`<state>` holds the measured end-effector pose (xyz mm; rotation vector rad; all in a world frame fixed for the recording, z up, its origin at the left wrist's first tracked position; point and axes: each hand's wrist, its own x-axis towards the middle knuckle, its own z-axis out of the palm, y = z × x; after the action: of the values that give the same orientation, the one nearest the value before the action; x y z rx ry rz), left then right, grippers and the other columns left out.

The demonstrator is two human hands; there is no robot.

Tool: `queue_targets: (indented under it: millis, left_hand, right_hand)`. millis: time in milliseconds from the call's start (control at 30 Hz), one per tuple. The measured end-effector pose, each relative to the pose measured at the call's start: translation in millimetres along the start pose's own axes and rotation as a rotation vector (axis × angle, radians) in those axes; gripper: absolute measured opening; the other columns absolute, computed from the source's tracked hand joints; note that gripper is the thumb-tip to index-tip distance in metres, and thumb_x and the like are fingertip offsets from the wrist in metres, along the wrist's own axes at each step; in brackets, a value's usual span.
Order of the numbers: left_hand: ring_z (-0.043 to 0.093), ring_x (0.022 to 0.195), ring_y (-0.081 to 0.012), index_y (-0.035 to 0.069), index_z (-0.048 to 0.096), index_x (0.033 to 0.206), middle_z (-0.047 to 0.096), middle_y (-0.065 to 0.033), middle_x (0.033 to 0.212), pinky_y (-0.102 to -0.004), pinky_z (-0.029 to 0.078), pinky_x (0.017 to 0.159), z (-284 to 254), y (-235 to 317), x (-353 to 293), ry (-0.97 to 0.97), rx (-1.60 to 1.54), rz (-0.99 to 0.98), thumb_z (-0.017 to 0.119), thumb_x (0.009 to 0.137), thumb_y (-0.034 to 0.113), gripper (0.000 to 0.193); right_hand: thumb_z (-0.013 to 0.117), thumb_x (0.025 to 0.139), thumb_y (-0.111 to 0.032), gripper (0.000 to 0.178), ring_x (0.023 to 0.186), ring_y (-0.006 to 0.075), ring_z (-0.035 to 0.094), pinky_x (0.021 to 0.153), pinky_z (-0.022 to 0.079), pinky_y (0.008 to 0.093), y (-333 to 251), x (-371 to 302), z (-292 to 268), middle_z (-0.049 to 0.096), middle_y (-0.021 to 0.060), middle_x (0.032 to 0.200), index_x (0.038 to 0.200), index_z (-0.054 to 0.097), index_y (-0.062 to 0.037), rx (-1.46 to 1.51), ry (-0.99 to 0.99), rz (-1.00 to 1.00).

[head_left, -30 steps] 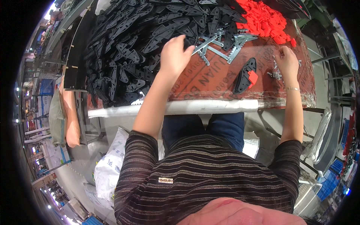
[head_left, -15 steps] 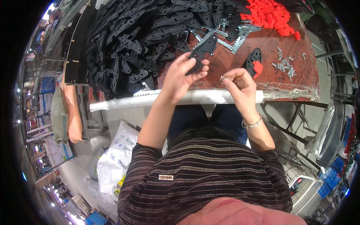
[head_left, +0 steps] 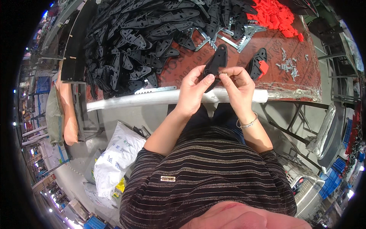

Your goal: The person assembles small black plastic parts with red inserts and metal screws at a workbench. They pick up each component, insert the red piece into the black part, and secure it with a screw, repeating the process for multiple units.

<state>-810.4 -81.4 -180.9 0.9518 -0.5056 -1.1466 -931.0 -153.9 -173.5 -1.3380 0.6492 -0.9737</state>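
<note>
My left hand (head_left: pixel 192 91) grips the lower end of a black plastic handle-shaped part (head_left: pixel 219 58), its tapered end pointing away from me. Close against its right side, my right hand (head_left: pixel 240 87) pinches a small silvery spring (head_left: pixel 223 74) between thumb and forefinger. The spring is at the part's edge; whether it sits in the part I cannot tell. To the right of my hands, a similar black part (head_left: pixel 257 60) lies on the table with a red plastic piece (head_left: pixel 263 67) on it. Further right is a scatter of small springs (head_left: pixel 288 68).
A large heap of black parts (head_left: pixel 141 23) covers the table's left and back. Red pieces (head_left: pixel 272 17) are piled at the far right. Toothed metal strips (head_left: pixel 248 34) lie beyond my hands, another strip (head_left: pixel 160 90) near the front. A white padded roll (head_left: pixel 133 102) lines the front edge.
My hands have come together. The left has moved the black part slightly right and turned it; the right has brought the spring leftward to the part's side.
</note>
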Motion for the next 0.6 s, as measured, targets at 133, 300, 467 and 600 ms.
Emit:
queue_targets:
  millis: [133,300,467,600]
  left_hand:
    - [0.056,0.092,-0.0092,-0.002,0.055,0.113,0.061,-0.0039,0.103,-0.0237,0.044,0.084,-7,1,-1,-0.023,0.111,-0.01,0.056,0.09,0.006,0.024]
    - [0.056,0.093,-0.0097,-0.004,0.055,0.114,0.061,-0.005,0.106,-0.0246,0.044,0.085,-13,4,0,-0.106,0.091,-0.075,0.056,0.09,0.006,0.026]
    - [0.051,0.093,-0.0089,-0.001,0.057,0.115,0.057,-0.0018,0.1,-0.022,0.041,0.08,-5,-1,8,-0.09,0.218,0.084,0.059,0.087,0.005,0.028]
    - [0.047,0.11,-0.0139,0.0,0.056,0.12,0.048,-0.0065,0.115,-0.0273,0.038,0.094,0,-1,8,-0.15,0.213,0.136,0.057,0.086,0.002,0.033]
  right_hand:
    - [0.064,0.084,-0.001,0.011,0.075,0.0072,0.06,0.068,0.05,0.0208,2,-2,1,0.064,0.0036,0.088,0.092,0.057,0.0012,0.044,-0.019,0.054]
    - [0.064,0.084,-0.001,0.013,0.077,0.0062,0.058,0.069,0.049,0.0203,6,-3,-5,0.063,0.0024,0.087,0.093,0.056,0.0006,0.085,-0.066,0.087]
    - [0.065,0.081,0.001,0.019,0.086,0.0073,0.056,0.075,0.048,0.0232,1,-2,-5,0.059,0.0007,0.093,0.097,0.055,-0.0016,0.107,-0.082,0.072]
    - [0.068,0.068,0.001,0.025,0.082,0.0252,0.059,0.068,0.048,0.0315,-9,7,-20,0.061,0.009,0.09,0.091,0.06,-0.0042,-0.485,-0.134,-0.24]
